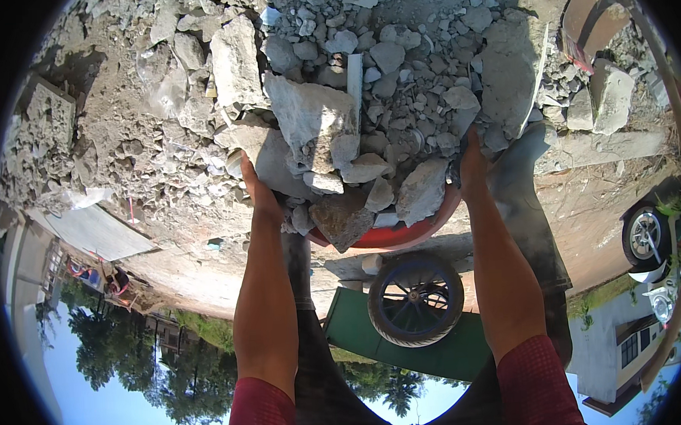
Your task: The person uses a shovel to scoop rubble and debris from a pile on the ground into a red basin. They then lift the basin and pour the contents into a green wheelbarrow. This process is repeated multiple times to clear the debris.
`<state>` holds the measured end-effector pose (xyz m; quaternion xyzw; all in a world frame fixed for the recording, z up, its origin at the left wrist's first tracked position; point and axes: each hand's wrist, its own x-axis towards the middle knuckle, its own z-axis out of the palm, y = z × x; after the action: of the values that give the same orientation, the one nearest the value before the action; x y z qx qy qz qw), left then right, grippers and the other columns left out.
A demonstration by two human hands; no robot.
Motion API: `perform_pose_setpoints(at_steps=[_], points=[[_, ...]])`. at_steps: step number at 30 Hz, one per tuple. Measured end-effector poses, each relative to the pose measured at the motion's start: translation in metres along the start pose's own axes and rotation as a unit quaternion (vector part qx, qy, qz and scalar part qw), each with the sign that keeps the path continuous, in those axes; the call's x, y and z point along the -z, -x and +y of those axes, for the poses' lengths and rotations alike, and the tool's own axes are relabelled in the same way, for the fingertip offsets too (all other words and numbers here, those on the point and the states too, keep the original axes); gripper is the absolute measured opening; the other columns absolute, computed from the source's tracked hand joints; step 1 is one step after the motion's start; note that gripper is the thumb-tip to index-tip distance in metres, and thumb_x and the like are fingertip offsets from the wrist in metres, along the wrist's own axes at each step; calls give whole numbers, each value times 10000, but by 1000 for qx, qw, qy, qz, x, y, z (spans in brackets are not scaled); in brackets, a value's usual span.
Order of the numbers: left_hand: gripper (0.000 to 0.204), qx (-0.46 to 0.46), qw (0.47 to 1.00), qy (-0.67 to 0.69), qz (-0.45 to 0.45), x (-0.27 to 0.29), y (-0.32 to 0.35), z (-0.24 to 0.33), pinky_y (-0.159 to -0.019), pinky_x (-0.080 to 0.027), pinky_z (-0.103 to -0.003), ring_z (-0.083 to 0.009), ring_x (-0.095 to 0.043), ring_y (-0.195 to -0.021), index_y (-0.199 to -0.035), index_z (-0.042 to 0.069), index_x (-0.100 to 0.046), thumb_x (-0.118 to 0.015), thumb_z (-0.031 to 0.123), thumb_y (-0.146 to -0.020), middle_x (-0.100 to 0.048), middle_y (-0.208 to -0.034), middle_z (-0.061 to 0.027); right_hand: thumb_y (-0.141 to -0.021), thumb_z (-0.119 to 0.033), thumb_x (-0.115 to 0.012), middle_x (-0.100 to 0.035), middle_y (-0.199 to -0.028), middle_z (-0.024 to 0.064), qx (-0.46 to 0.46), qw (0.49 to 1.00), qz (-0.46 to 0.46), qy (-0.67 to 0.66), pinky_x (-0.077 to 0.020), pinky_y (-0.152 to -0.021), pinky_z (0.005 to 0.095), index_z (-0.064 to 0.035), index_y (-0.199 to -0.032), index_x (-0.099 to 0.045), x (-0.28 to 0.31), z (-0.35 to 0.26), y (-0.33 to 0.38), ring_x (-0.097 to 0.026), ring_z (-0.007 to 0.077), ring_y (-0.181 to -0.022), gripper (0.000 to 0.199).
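Observation:
Bent low, I have both bare arms reaching to a red basin [425, 231] heaped with broken concrete, whose curved rim shows below the rubble. My left hand [262, 195] is at the basin's left side, thumb along the edge beside a grey slab [266, 151]. At the opposite side my right hand [471, 169] is closed on the edge, thumb up. The fingers of both hands are largely hidden. In the heap lie a large pale concrete chunk [313, 115], a brownish stone [344, 218] and a grey-white block [421, 190].
Rubble spreads around the basin, with a long slab [509, 76] at right. My dark boot [526, 204] stands beside my right arm. Appearing upside down are a spoked wheel [416, 299], a green panel [353, 318] and a parked vehicle's wheel [645, 236]. A flat board [98, 231] lies left.

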<state>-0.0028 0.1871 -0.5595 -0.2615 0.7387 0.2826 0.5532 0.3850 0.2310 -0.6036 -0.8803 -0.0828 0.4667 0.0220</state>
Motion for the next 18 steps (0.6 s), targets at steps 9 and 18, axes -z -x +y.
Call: perform_pose_setpoints(at_steps=[9, 18], points=[[986, -2, 996, 73, -44, -4, 60, -13, -1087, -394, -480, -325, -485, -1310, -1478, 82, -430, -406, 822, -827, -495, -1449, -124, -995, -547, -428, -698, -927, 256, 122, 981, 45, 145, -450, -860, 420, 91, -960, -694, 34, -42, 87, -643, 356, -916, 692], [787, -136, 979, 131, -77, 11, 219, -20, -1108, -380, -483, -316, -453, -1346, -1507, 152, -362, -312, 702, -946, -449, -1480, -108, -1007, -402, -502, -695, -789, 149, 195, 981, 7, -10, -463, -731, 399, 60, -978, -714, 142, -65, 194, -620, 239, -757, 510]])
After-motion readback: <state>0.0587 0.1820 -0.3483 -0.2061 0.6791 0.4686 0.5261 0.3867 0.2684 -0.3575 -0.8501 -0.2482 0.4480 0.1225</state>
